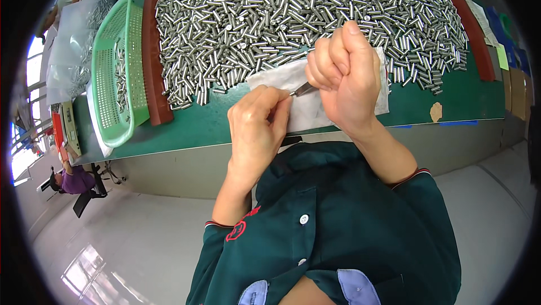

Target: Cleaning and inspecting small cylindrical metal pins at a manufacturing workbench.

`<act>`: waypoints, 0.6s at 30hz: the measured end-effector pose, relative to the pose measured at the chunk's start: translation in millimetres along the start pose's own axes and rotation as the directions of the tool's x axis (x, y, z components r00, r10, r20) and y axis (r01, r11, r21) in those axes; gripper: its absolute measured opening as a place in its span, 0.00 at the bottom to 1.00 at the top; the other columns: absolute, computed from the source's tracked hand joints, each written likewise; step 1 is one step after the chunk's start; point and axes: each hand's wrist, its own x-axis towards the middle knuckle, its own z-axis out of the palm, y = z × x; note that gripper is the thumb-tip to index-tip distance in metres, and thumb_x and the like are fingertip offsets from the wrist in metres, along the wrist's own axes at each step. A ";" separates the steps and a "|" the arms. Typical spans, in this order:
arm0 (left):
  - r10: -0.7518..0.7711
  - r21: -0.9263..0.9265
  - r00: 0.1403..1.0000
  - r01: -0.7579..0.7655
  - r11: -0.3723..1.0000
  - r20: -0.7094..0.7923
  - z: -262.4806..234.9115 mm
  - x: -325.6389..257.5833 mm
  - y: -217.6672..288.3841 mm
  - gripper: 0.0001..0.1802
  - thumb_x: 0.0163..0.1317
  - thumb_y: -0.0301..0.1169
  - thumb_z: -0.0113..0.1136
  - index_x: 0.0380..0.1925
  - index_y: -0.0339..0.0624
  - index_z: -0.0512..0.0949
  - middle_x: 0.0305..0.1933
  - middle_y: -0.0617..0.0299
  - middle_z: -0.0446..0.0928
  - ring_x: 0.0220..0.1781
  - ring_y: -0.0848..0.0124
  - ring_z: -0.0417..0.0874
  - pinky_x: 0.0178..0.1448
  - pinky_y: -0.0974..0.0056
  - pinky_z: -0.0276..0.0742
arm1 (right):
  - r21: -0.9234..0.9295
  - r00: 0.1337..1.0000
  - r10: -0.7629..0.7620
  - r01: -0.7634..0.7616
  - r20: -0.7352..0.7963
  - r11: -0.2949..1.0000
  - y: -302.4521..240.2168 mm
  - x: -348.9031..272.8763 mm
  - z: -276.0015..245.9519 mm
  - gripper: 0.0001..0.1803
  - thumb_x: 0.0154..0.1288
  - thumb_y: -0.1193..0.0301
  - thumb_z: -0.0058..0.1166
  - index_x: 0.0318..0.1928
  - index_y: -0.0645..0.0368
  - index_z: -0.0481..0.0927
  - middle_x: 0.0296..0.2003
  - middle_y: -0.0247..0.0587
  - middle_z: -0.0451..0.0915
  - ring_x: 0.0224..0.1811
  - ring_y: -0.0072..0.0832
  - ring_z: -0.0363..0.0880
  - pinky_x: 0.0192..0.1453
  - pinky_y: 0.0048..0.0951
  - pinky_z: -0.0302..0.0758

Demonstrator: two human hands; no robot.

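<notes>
The right hand (346, 74) is raised above the near edge of the counter (214, 122), curled into a loose fist with the knuckles up and the wrist bent back toward the body; its fingers close on one end of a small metal pin (303, 89) that sticks out to the left. The left hand (256, 127) rises from below with the forearm nearly upright, and its fingers (276, 99) pinch together just at the pin's other tip; whether they truly grip it or only touch it seems unclear from here. Both hands hover over a white cloth (307, 108) lying on the green counter, just in front of a big heap of metal pins (304, 18) that fills the far side, bounded by a reddish-brown rim (153, 51) on the left and right. A green plastic basket (115, 68) leans beyond the left rim. Bare green counter shows left of the cloth and to the right of it, up to the front edge
</notes>
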 end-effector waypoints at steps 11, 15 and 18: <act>-0.004 -0.010 1.000 0.004 1.000 -0.003 0.0 0.2 -0.3 0.05 0.43 0.19 0.58 0.18 0.36 0.71 0.15 0.57 0.66 0.14 0.62 0.67 0.19 0.63 0.61 | -0.016 1.000 -0.010 0.011 0.010 1.000 4.2 -2.3 3.8 0.22 0.67 0.63 0.26 0.14 0.53 0.54 0.08 0.29 0.52 0.10 0.16 0.43 0.15 0.20 0.45; -0.014 -0.022 1.000 0.014 1.000 0.000 0.8 0.6 -0.7 0.05 0.43 0.19 0.57 0.18 0.36 0.71 0.15 0.57 0.66 0.15 0.62 0.68 0.20 0.63 0.62 | -0.102 0.999 -0.034 0.036 0.021 0.994 3.7 -1.8 5.0 0.22 0.67 0.64 0.26 0.14 0.53 0.54 0.08 0.29 0.52 0.10 0.16 0.42 0.15 0.20 0.45; -0.008 -0.022 1.000 0.008 1.000 0.003 0.9 1.5 -1.3 0.04 0.43 0.19 0.57 0.19 0.36 0.71 0.15 0.57 0.66 0.16 0.61 0.68 0.20 0.63 0.62 | -0.067 1.000 -0.017 0.018 0.005 0.998 1.1 -0.5 3.8 0.23 0.67 0.64 0.26 0.13 0.53 0.54 0.08 0.30 0.53 0.10 0.16 0.42 0.15 0.21 0.45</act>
